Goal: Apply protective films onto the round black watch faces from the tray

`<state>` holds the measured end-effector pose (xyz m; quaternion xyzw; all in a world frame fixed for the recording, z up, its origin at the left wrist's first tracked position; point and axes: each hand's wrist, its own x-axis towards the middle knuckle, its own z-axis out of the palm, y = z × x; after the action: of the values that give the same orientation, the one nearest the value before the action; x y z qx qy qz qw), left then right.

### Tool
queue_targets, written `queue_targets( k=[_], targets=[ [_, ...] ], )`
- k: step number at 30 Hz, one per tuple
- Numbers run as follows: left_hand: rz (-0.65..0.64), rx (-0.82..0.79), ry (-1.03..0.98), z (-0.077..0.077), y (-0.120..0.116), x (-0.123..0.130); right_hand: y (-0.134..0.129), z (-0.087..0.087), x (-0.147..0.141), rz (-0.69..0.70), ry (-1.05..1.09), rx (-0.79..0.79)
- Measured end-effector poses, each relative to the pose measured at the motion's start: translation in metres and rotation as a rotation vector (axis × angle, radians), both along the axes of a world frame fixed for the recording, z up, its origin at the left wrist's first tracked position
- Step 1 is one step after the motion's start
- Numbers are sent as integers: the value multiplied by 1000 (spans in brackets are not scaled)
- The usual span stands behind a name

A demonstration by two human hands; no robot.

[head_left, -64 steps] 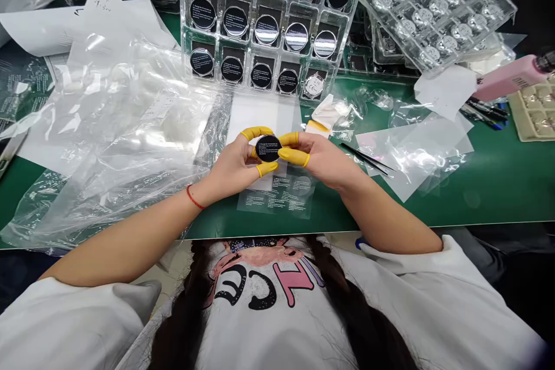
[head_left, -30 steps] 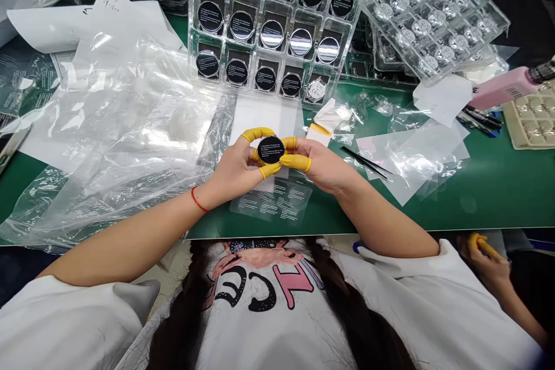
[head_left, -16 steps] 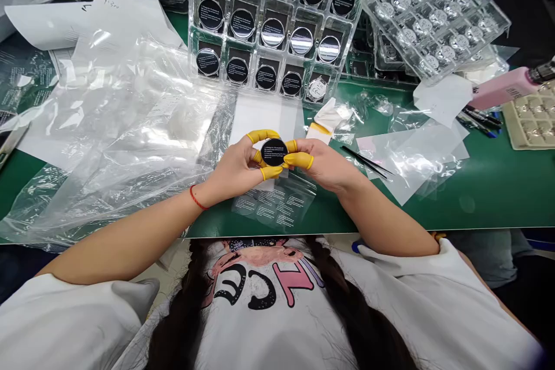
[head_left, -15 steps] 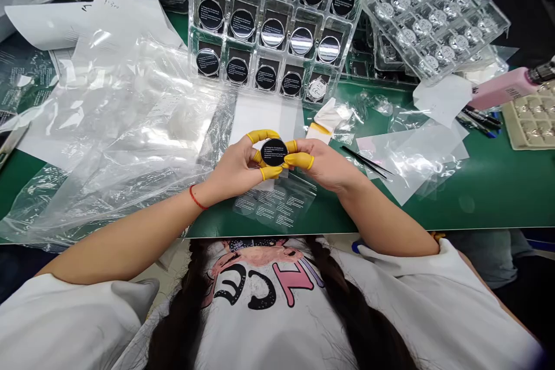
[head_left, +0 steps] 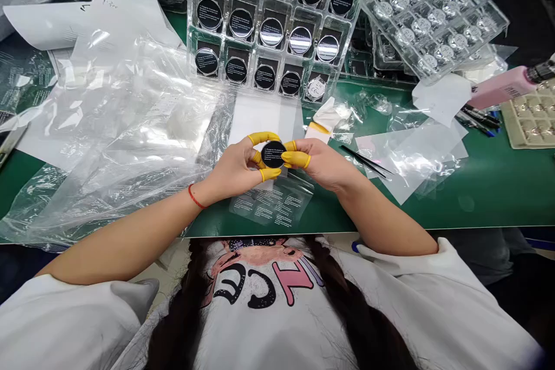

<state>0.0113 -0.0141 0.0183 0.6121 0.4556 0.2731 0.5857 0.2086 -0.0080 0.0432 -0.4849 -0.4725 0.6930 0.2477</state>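
Observation:
A round black watch face [head_left: 272, 154] with small white print is held up above the white paper. My left hand [head_left: 237, 166], with yellow finger cots, grips its rim from the left. My right hand [head_left: 318, 161], also in yellow finger cots, pinches its right edge, thumb over the print. Below the hands lies a clear printed sheet [head_left: 271, 202] with several white text blocks. Behind stands a clear tray [head_left: 191, 40] with several similar black discs; one compartment at its lower right holds a silvery-white round piece [head_left: 316, 88].
Plastic bags [head_left: 143, 110] cover the left of the green table [head_left: 489, 196]. Black tweezers [head_left: 366, 161] and translucent sheets [head_left: 416, 156] lie to the right. Farther out are a pink bottle [head_left: 498, 88], pens, a beige tray [head_left: 526, 121] and stacked clear trays [head_left: 437, 17].
My right thumb has shifted slightly left over the edge of the black watch face. The disc is tilted a little differently. Both hands otherwise keep their places.

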Motion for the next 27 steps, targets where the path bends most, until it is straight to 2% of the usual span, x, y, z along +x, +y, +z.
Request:
queue_targets(
  k=[5, 8, 14, 18, 27],
  targets=[
    [18, -150, -123, 9, 3, 3, 2, 0, 2, -21, 87, -42],
    [34, -176, -177, 10, 4, 3, 2, 1, 2, -37, 128, -46],
    [66, -42, -66, 1, 1, 1, -1, 0, -2, -23, 151, -14],
    [92, 64, -7, -3, -2, 2, -5, -4, -9, -110, 153, 8],
    [133, 125, 32, 3, -8, 6, -11, -11, -22, -267, 190, -38]
  ],
)
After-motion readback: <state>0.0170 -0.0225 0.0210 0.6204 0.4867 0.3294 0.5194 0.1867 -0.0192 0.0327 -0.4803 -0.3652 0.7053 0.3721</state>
